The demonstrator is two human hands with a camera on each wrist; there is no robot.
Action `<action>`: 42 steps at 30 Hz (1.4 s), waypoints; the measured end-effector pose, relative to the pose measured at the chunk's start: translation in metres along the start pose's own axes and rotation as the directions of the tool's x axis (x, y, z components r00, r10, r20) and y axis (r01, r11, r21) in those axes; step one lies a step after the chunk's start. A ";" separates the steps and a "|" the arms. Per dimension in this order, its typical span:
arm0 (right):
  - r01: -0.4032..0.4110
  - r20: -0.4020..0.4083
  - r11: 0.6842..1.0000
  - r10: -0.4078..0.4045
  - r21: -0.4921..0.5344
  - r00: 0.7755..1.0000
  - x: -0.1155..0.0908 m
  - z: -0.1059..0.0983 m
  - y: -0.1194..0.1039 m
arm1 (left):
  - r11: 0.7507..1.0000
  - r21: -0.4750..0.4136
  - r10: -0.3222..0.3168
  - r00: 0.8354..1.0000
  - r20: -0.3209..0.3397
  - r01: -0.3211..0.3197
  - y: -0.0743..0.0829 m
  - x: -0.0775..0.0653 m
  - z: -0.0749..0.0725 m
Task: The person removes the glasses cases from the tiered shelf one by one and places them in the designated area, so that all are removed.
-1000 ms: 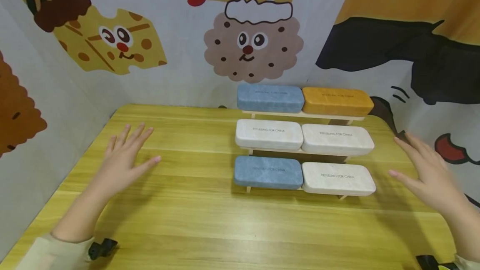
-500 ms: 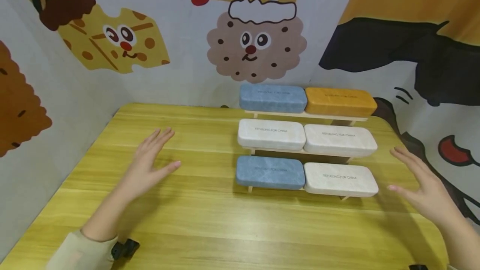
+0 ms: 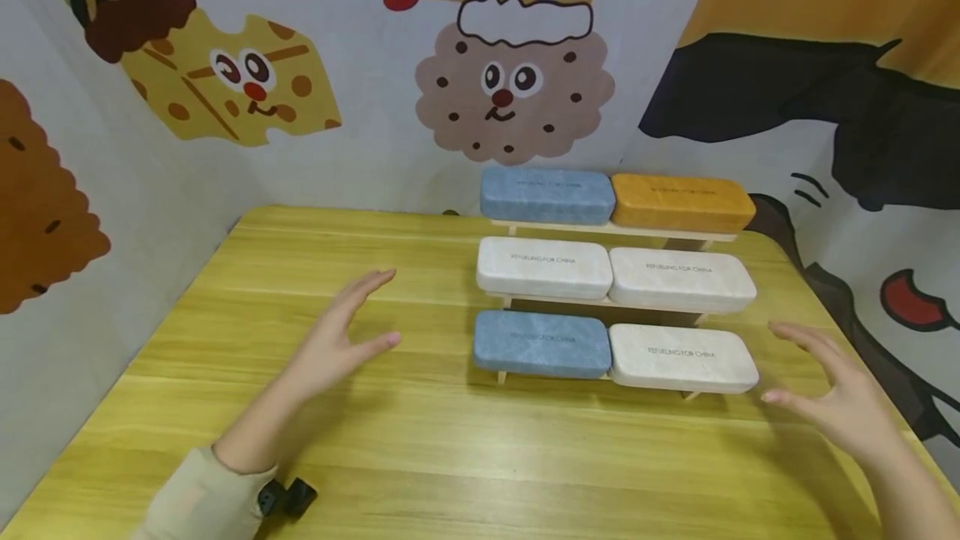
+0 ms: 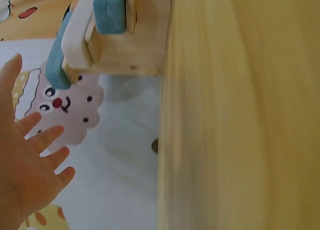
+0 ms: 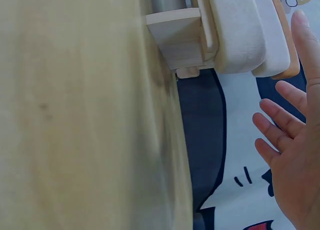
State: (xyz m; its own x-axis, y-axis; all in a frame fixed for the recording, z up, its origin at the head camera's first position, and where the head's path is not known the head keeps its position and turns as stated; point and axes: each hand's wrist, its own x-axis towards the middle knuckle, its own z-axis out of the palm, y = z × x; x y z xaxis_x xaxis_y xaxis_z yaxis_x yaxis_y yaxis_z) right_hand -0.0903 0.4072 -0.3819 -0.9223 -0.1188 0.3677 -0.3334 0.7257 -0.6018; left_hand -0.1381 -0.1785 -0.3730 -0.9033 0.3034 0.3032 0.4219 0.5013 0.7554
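Note:
A three-tier wooden stand (image 4: 125, 53) bears hard glasses cases printed with small dark lettering, two side by side on each tier. On the front tier are a blue case (image 3: 542, 348) and a white case (image 3: 682, 359). Two white cases, the left one (image 3: 543, 269) and the right one (image 3: 682, 282), fill the middle tier. At the back lie a blue case (image 3: 547, 198) and an orange case (image 3: 682, 203). My left hand (image 3: 333, 344) hovers left of the stand, fingers spread in the left wrist view. My right hand (image 3: 840, 394) is raised just right of the front white case, thumb apart from relaxed fingers. Both hold nothing.
The stand rests on a wood-grain table (image 3: 420, 457) towards its back right. Behind the table hangs a white backdrop (image 3: 360, 107) with cartoon figures. A small black device (image 3: 288, 498) sits at the left sleeve cuff (image 3: 213, 494).
My left hand has moved rightward and slightly down, nearer the stand. My right hand has shifted a little left and down towards the front white case, its fingers bending slightly. The cases stay put.

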 end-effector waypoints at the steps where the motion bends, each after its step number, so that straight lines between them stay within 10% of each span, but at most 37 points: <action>1: -0.006 0.000 1.000 0.006 0.002 1.000 -0.001 0.001 0.001 | 1.000 -0.015 0.004 1.000 0.005 -0.004 0.001 0.001 0.003; 9: -0.081 0.039 0.996 0.080 0.021 0.996 -0.007 0.008 0.007 | 0.987 -0.144 0.070 0.997 0.031 -0.065 0.003 0.009 0.024; 42: -0.085 0.092 0.996 0.083 0.016 0.992 -0.012 0.035 0.020 | 0.968 -0.247 -0.005 0.987 0.162 0.046 0.016 0.028 0.084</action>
State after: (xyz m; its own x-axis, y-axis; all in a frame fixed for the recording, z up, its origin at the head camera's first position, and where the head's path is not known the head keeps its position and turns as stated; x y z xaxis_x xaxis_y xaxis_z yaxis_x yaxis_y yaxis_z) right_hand -0.0923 0.3993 -0.4230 -0.9609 -0.1194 0.2497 -0.2566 0.7223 -0.6422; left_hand -0.1502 -0.0937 -0.4007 -0.8811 0.4281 0.2009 0.3478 0.2990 0.8886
